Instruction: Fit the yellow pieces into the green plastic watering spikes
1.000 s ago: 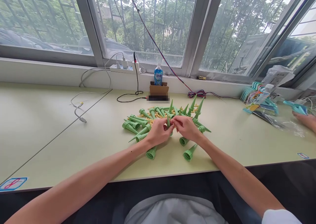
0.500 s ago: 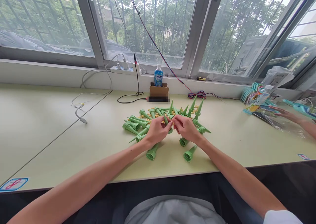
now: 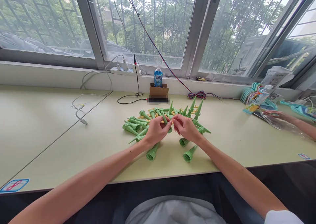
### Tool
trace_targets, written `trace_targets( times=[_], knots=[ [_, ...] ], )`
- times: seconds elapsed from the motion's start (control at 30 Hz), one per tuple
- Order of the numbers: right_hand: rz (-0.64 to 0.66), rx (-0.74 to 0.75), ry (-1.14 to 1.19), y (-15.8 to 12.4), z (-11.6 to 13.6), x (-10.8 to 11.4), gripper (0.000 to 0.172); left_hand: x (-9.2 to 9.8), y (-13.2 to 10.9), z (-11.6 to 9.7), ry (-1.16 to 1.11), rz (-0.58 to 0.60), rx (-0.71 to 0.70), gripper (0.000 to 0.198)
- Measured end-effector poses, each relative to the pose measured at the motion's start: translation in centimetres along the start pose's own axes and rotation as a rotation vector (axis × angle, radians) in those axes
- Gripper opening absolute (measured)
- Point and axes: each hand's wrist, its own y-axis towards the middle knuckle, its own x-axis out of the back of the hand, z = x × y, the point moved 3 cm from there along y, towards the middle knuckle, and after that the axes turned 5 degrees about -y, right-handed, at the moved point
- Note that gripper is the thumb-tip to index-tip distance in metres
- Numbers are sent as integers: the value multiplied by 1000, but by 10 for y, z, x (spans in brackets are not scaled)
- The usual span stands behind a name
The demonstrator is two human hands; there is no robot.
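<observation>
My left hand [image 3: 158, 130] is closed around a green cone [image 3: 164, 117], whose tip points up and away. Right beside it, my right hand [image 3: 185, 126] pinches at the cone's side; a bit of yellow shows between the two hands, too small to make out fully. Several green cones with ribbed caps lie around and behind both hands, some upright at the back. Small yellow parts [image 3: 197, 107] are scattered among them. Nearer the front edge lie two cones with open caps facing me, one at left [image 3: 151, 154] and one at right [image 3: 188, 156].
A blue bottle [image 3: 158, 76] stands in a cardboard box [image 3: 158, 90] by the window. Cables [image 3: 84, 121] lie at left, a coiled cable [image 3: 197, 95] behind. At right, another person's hand [image 3: 274, 113] touches clear plastic near hangers [image 3: 249, 94].
The other person's hand at right has shifted slightly left with the plastic. The cone in my left hand has tilted a little; my hands stay almost in place.
</observation>
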Motion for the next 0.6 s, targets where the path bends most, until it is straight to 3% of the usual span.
trace_targets(
  times=[0.13,0.6],
  knots=[
    [-3,-26,0,0,-1,0,25,0,0,1,32,-3,-40,20],
    [0,-27,79,2,-4,0,28,0,2,2,-130,0,56,25]
  ],
)
